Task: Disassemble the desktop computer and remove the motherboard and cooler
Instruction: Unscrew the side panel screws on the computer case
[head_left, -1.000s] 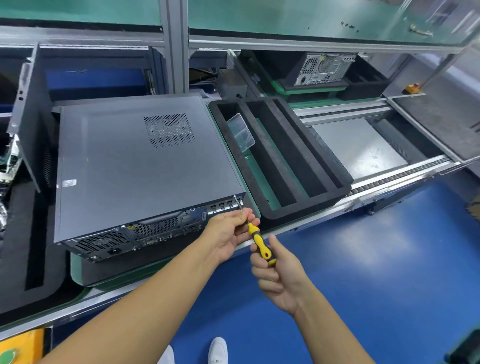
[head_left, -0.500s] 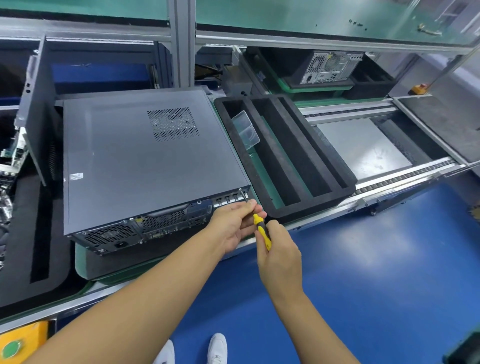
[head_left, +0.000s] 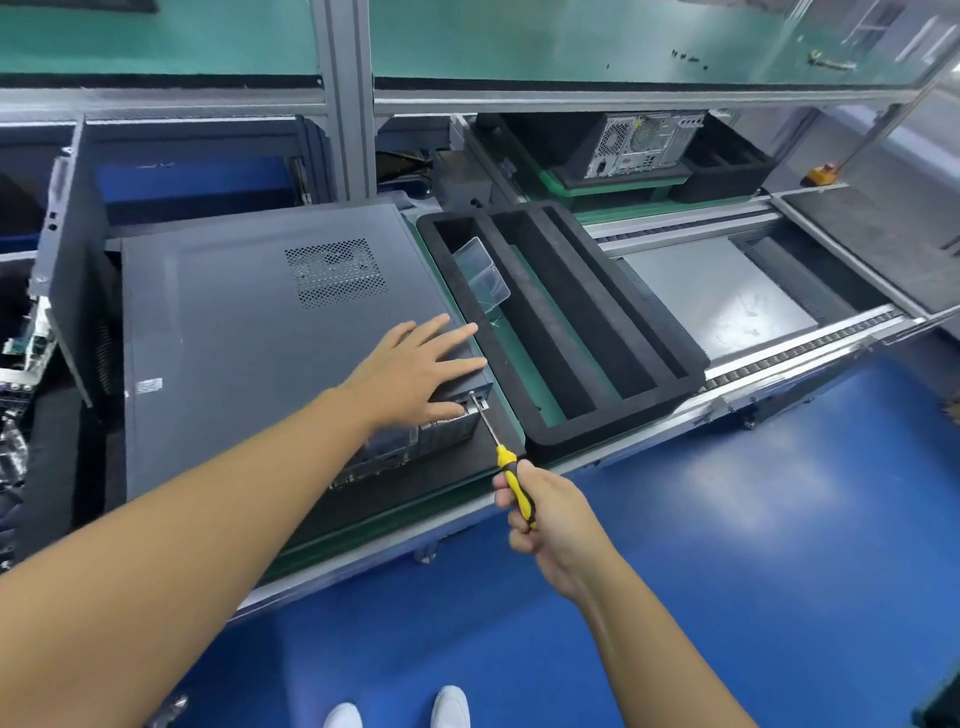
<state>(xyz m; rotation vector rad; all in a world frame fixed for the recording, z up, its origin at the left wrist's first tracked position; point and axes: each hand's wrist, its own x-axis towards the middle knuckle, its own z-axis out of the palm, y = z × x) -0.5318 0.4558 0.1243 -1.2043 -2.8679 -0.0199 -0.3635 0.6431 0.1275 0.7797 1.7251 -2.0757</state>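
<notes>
Right grip (head_left: 550, 519) clenches the screwdriver (head_left: 505, 460), tip ahead touching the computer case (head_left: 234, 338); left grip (head_left: 410, 374), fingers spread flat, rests on top.

Left hand (head_left: 415, 371) lay flat on the computer case (head_left: 249, 338); right hand (head_left: 545, 512) gripped a screwdriver (head_left: 511, 480), tip at the case's rear corner.

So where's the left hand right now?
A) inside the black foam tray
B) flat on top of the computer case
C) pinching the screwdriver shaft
B: the left hand lies fingers spread on the computer case, while the right hand grips the screwdriver.
</notes>
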